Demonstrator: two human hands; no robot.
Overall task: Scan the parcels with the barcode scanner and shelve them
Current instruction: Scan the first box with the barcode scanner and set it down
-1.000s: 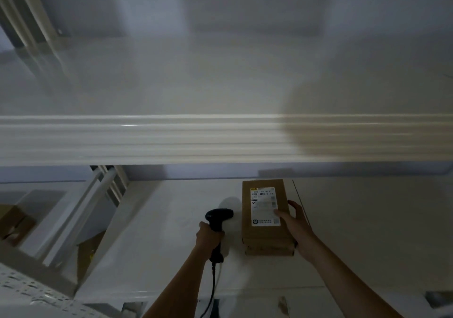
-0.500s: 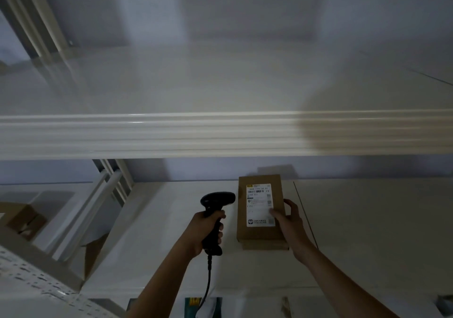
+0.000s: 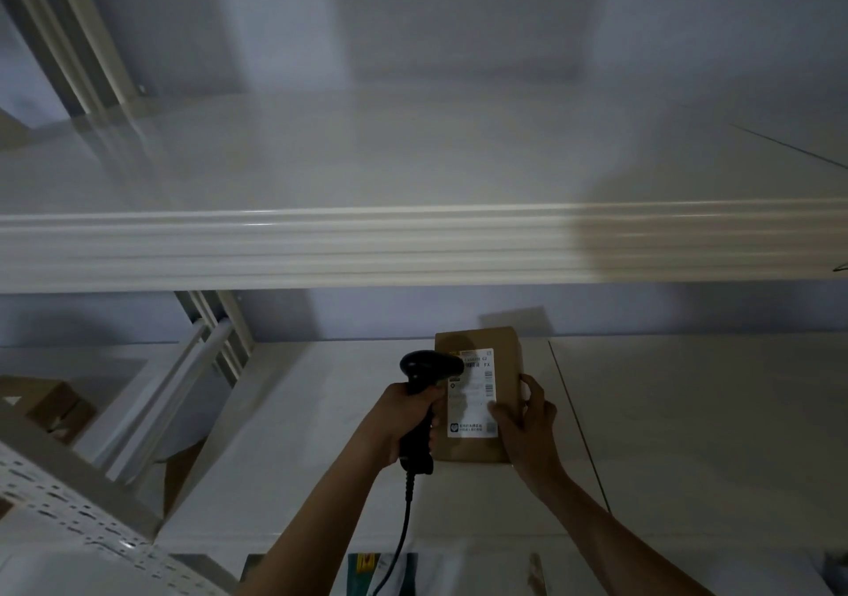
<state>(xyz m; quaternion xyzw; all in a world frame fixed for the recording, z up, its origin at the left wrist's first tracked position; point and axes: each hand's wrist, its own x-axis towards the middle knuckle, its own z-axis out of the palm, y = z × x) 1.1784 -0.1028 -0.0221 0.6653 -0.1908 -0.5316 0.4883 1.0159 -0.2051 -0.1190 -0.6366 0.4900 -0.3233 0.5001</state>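
Your left hand [image 3: 404, 416] is closed around the black barcode scanner [image 3: 424, 389], its head over the label [image 3: 475, 396]. Your right hand [image 3: 527, 421] grips the brown cardboard parcel [image 3: 479, 393] at its right edge, lying flat on the lower shelf [image 3: 688, 412].

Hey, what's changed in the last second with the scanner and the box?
The left hand has swung the barcode scanner rightward, so its head now overlaps the label on the cardboard parcel. The right hand keeps steadying the parcel's right edge. The parcel stays flat on the lower shelf; the grip on the scanner is unchanged.
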